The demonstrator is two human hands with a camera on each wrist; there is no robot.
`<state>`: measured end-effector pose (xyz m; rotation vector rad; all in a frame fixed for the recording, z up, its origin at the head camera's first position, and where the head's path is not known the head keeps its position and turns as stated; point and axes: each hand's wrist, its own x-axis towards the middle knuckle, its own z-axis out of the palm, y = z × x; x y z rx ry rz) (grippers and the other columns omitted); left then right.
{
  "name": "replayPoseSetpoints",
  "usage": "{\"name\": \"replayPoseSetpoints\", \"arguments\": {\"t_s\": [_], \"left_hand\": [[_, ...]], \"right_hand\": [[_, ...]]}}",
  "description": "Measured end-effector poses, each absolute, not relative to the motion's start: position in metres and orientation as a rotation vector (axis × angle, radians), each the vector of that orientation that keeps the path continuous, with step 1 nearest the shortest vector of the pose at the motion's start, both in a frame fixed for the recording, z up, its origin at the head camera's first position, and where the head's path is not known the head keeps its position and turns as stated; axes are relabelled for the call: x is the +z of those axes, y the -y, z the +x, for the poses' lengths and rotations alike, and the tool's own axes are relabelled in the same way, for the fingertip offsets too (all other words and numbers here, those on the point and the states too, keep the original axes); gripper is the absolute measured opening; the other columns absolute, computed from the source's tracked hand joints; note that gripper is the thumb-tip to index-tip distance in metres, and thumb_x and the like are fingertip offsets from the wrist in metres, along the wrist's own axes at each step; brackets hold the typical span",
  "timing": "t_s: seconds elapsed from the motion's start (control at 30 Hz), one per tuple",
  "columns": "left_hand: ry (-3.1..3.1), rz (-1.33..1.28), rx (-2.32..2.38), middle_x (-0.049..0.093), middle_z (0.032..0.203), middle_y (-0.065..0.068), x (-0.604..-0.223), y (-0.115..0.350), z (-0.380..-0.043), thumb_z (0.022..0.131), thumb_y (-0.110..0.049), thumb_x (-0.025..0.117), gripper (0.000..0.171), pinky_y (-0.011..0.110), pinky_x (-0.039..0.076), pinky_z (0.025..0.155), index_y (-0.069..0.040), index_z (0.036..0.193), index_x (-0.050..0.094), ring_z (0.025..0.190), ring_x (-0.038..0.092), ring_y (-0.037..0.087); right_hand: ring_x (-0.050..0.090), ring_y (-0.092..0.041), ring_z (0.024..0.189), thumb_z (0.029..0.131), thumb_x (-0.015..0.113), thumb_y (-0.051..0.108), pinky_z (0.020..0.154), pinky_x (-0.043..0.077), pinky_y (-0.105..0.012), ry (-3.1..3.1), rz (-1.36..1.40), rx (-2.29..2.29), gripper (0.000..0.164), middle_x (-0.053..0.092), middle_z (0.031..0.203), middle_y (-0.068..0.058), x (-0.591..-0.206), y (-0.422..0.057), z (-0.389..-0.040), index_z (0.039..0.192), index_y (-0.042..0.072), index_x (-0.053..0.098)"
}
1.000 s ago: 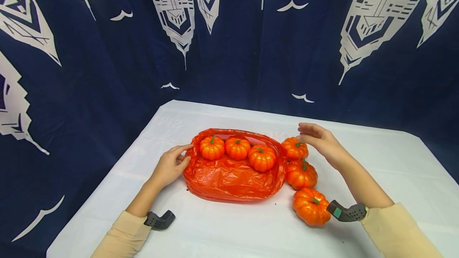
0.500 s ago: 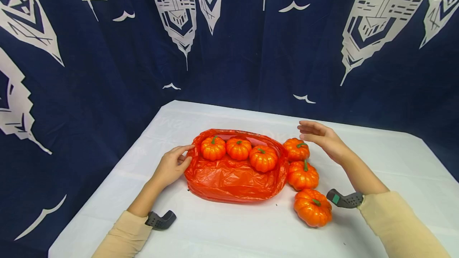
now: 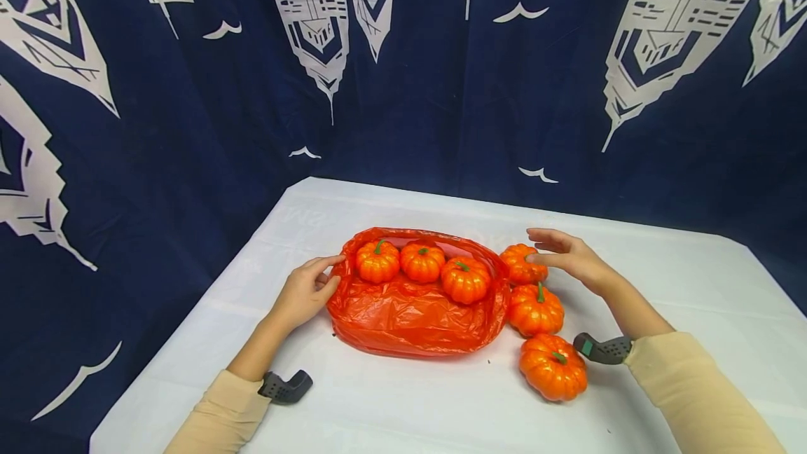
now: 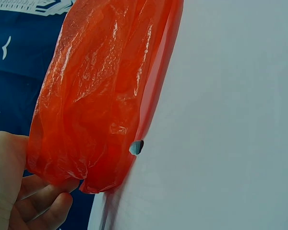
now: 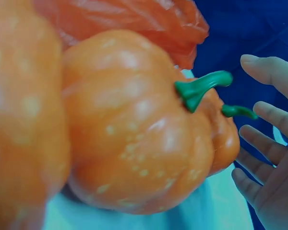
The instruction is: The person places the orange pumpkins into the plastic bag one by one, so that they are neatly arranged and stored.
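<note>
A red plastic bag (image 3: 410, 321) lies with its mouth spread wide on the white table. Inside, along its far side, sit three small orange pumpkins with green stems: a left one (image 3: 377, 262), a middle one (image 3: 422, 263) and a right one (image 3: 465, 280). At the bag's left rim my left hand (image 3: 304, 294) holds the plastic between thumb and fingers. My right hand (image 3: 572, 259) is beside the far pumpkin (image 3: 522, 265) outside the bag, fingers spread and nothing gripped; its thumb overlaps that pumpkin in the head view, while the right wrist view shows a gap before the stem.
Against the bag's right side stands another pumpkin (image 3: 536, 310), in line with the far one. Closer to me is a third loose pumpkin (image 3: 553, 367), near the right wrist's camera. A dark blue patterned curtain (image 3: 416, 125) hangs behind the table (image 3: 391, 405).
My right hand has come down and nearer to the far loose pumpkin. The left hand stays at the bag's rim, and the pumpkins keep their places.
</note>
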<state>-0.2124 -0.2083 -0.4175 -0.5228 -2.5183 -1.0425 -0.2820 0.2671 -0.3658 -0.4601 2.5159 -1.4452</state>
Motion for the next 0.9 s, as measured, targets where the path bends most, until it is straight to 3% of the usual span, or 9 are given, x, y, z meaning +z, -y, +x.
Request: {"name": "replayPoseSetpoints", "arguments": {"t_s": [0.5,0.9], "left_hand": [[2.534,-0.515,-1.037,0.065,0.119,0.015,-0.416,0.208,-0.211,0.089,-0.005,0.066,0.038,0.035,0.056,0.073,-0.005,0.127,0.063,0.079,0.065,0.02],[2.531,-0.521,-1.05,0.065,0.119,0.015,-0.416,0.208,-0.211,0.089,-0.005,0.067,0.038,0.036,0.057,0.074,-0.005,0.127,0.064,0.08,0.065,0.021]], "right_hand": [[0.035,-0.048,0.132,0.087,0.071,0.026,0.103,0.03,-0.067,-2.527,-0.415,-1.318,0.079,0.036,0.147,-0.029,-0.382,-0.268,-0.282,0.15,-0.001,0.032],[0.049,-0.043,0.12,0.087,0.072,0.027,0.097,0.045,-0.054,-2.503,-0.375,-1.307,0.079,0.038,0.144,-0.031,-0.386,-0.27,-0.283,0.15,0.002,0.031]]}}
